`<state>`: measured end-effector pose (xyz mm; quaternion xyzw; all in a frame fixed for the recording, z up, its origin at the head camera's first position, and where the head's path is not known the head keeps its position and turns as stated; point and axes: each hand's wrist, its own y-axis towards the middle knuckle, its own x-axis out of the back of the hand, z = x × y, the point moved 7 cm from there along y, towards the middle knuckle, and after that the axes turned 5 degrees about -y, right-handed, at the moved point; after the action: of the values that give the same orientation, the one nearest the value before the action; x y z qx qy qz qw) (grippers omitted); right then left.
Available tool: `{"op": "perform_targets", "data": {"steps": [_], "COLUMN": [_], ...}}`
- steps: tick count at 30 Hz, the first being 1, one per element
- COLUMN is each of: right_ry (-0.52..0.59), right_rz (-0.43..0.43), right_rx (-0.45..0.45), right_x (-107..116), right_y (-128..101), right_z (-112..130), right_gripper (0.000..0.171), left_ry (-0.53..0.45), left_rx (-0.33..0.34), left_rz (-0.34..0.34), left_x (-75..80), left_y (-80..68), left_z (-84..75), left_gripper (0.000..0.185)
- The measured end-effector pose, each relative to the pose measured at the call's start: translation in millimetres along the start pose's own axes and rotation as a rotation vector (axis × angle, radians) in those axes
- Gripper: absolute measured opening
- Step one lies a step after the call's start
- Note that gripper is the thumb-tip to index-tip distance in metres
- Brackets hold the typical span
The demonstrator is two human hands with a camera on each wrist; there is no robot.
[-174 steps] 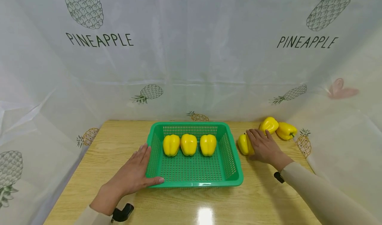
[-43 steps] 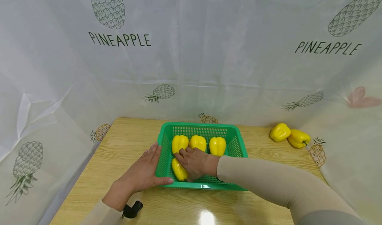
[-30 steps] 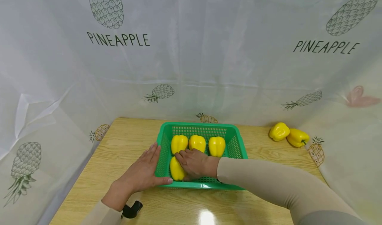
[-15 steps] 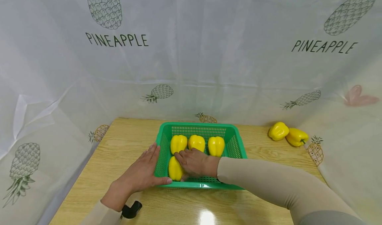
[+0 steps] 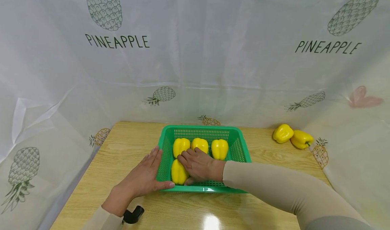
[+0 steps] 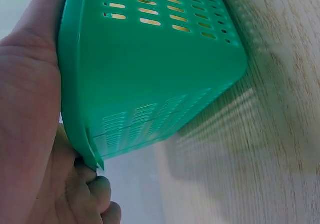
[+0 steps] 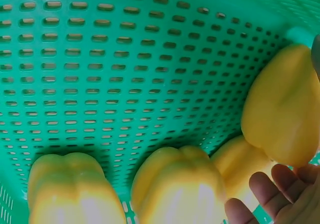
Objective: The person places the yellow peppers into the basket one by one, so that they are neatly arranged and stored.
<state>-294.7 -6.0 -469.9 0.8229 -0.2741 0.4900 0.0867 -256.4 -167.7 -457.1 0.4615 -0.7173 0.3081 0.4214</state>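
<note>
A green plastic basket (image 5: 210, 189) stands on the table. My left hand (image 5: 143, 175) rests at its front left corner, fingers straight along the left rim and thumb over the front rim. Inside, my right hand (image 5: 198, 164) holds a yellow bell pepper (image 5: 179, 172) in the front left corner, thumb at its near side; the right wrist view shows several fingers (image 7: 267, 194) close beside that pepper (image 7: 285, 108). Behind it a row of yellow bell peppers spans the back: a left one (image 5: 181, 147), a middle one (image 5: 199, 144) partly hidden by my right hand, and a right one (image 5: 219, 149).
Two more yellow bell peppers, one (image 5: 283, 133) beside the other (image 5: 301, 139), lie on the wooden table (image 5: 262, 203) at the back right. A pale curtain (image 5: 195, 60) printed with pineapples encloses the table at the back and sides. My right sleeve (image 5: 262, 177) crosses the basket's right front rim.
Since the oldest frame, my right hand has brought a bell pepper from the table into the basket's front left. Over the last second it has shifted slightly left and straightened. The left hand stays put.
</note>
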Motion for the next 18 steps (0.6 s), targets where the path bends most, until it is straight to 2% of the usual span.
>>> {"op": "perform_targets", "data": {"steps": [7, 18], "right_ry": [0.005, 0.017], "right_rz": [0.030, -0.056], "right_rx": [-0.011, -0.052], "right_x": [5, 22], "right_y": [-6, -19], "right_z": [-9, -32], "right_gripper": [0.104, 0.099], "left_ry": [0.016, 0.008], "left_rx": [-0.009, -0.002], "left_rz": [-0.002, -0.002], "left_x": [1.5, -0.6], "left_y": [-0.9, -1.1], "left_z": [-1.8, 0.7], "left_gripper": [0.128, 0.128]}}
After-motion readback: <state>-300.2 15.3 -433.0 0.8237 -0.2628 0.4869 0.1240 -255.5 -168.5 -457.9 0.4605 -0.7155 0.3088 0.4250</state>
